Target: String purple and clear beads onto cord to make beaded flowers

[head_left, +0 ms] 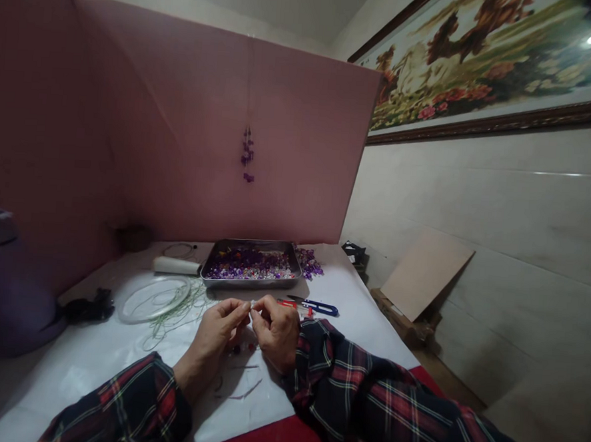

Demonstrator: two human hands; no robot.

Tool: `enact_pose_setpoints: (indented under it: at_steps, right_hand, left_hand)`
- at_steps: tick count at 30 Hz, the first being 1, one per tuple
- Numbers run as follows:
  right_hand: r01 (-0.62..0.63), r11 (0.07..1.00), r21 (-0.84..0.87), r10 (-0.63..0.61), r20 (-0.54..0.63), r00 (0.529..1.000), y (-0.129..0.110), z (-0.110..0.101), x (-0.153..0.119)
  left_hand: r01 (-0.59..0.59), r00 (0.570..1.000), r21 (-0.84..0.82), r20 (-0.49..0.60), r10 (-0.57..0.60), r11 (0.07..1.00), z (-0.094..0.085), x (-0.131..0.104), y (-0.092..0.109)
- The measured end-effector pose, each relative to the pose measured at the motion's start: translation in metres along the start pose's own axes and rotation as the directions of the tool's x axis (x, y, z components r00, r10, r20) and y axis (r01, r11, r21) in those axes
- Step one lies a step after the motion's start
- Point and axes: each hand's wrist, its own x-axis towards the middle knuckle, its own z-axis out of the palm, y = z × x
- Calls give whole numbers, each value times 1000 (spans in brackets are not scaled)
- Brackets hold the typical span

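My left hand (pixel 221 330) and my right hand (pixel 276 330) meet over the white table cover, both closed in a pinch. A small pale thing shows between their fingertips, too tiny to name. Dark red and purple beads (pixel 237 349) lie on the cover just below the fingers. Beyond the hands stands a metal tray (pixel 251 285) filled with purple, clear and pink beads (pixel 257 264). Close to my right hand lie blue thread snips (pixel 324 308) and a red-handled tool (pixel 290 304), partly hidden by that hand.
Left of my hands, pale green thread (pixel 174 313) is tangled beside a clear ring-shaped coil (pixel 135 299). More purple beads (pixel 310 263) are heaped right of the tray. A purple container (pixel 11 284) stands far left, near a black object (pixel 90 305). A beaded strand (pixel 248 155) hangs on the pink partition (pixel 181 127).
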Motion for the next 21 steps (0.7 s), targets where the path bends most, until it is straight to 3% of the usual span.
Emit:
enact_pose_setpoints:
  at_steps: [21]
  right_hand:
    - [-4, 1000, 3, 4, 0, 1000, 1, 0, 0]
  left_hand:
    - [2, 1000, 18, -3, -2, 1000, -1, 1, -1]
